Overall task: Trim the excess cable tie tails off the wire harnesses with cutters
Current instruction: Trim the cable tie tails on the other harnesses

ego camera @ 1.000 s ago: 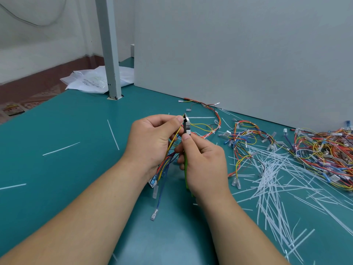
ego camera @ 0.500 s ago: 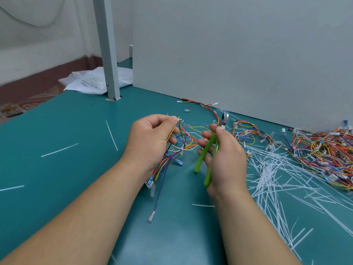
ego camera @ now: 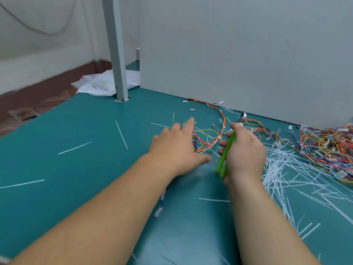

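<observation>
My right hand [ego camera: 243, 150] grips the green-handled cutters [ego camera: 225, 155], with the handles pointing down towards me and the jaws hidden behind my fingers. My left hand [ego camera: 177, 148], blurred, has its fingers spread flat over the table and holds nothing. Just past it lies a wire harness [ego camera: 209, 135] of red, yellow and blue wires on the teal table [ego camera: 86, 169]. One blue wire with a clear connector [ego camera: 157, 214] trails out under my left forearm. Many trimmed white cable tie tails [ego camera: 282, 169] lie to the right of my right hand.
A large heap of coloured wire harnesses [ego camera: 324, 148] fills the right side, with another harness [ego camera: 261, 131] behind my right hand. A grey panel [ego camera: 238, 54] walls the table's back. A metal post [ego camera: 116, 54] stands back left, with a white plastic bag [ego camera: 101, 86] behind it. Stray tie tails [ego camera: 121, 133] dot the left.
My left hand has let go of the harness, which now lies on the table, and has spread open. My right hand has drawn the cutters away to the right.
</observation>
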A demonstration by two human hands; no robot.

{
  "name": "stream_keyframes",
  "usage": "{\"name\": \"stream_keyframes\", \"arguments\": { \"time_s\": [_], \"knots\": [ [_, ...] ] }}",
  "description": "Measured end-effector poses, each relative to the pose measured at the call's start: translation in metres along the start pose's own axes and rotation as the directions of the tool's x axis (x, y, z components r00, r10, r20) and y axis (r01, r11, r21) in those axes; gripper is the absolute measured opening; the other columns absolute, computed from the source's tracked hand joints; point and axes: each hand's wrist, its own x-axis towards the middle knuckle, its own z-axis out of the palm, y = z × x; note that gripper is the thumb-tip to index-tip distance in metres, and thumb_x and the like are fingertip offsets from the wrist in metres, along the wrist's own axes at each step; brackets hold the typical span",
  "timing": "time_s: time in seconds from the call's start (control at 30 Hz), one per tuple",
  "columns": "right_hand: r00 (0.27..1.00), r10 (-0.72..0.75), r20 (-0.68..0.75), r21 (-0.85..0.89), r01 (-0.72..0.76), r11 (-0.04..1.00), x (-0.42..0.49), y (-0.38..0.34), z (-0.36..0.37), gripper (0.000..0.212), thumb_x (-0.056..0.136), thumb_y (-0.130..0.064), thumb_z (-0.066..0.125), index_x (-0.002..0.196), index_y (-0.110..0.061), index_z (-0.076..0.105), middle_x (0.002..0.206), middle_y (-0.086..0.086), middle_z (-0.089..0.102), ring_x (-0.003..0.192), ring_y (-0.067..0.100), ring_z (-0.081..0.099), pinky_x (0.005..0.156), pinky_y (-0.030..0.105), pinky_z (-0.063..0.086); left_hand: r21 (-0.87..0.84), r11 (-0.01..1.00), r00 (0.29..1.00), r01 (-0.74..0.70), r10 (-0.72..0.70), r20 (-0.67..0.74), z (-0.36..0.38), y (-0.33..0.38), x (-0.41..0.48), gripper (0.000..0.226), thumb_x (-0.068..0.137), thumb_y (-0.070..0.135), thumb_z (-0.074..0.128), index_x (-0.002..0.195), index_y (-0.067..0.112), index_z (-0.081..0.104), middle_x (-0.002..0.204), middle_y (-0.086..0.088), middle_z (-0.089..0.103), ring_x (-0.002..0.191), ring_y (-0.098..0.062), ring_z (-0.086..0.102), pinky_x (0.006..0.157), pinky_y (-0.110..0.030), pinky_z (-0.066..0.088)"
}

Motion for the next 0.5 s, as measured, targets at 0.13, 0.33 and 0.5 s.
{"name": "stream_keyframes", "arguments": {
  "time_s": [0.13,0.33,0.5],
  "knots": [
    [0.995,0.093,-0.018,-0.08,-0.095,0.992,0.006,0.003,-0.003,0.028,0.098,-0.028,0.062,0.072,-0.017,0.061,0.055,-0.012,0.054,0.056,0.014,0.058,0.063,0.037,0.043,0.125,0.992,0.999,-0.032,0.032,0.001,0.01,-0.003,0.005,0.053,0.084,0.051,0.066,0.129,0.029,0.047,0.124,-0.003,0.062,0.114,-0.032,0.057,0.083,-0.041,0.047],
    [0.999,0.001,-0.034,-0.183,-0.007,0.983,0.012,0.009,-0.009,0.025,0.099,-0.024,0.059,0.095,0.001,0.063,0.071,0.002,0.045,0.071,0.019,0.039,0.066,0.035,0.033,-0.37,0.926,0.977,0.079,-0.146,-0.155,-0.019,-0.022,0.027,0.022,0.088,0.045,0.062,0.101,0.027,0.066,0.095,0.003,0.07,0.085,-0.024,0.065,0.066,-0.028,0.05],
    [0.981,-0.082,0.177,-0.445,0.154,0.882,0.012,0.009,-0.012,0.065,0.094,-0.016,0.061,0.153,-0.037,0.048,0.109,-0.001,0.06,0.079,0.018,0.053,0.087,0.034,0.049,-0.82,0.57,0.933,0.061,-0.324,-0.155,-0.068,-0.03,0.04,0.036,0.093,0.046,0.064,0.099,0.011,0.064,0.075,-0.003,0.077,0.055,-0.02,0.073,0.048,-0.024,0.042]
  ]
}}
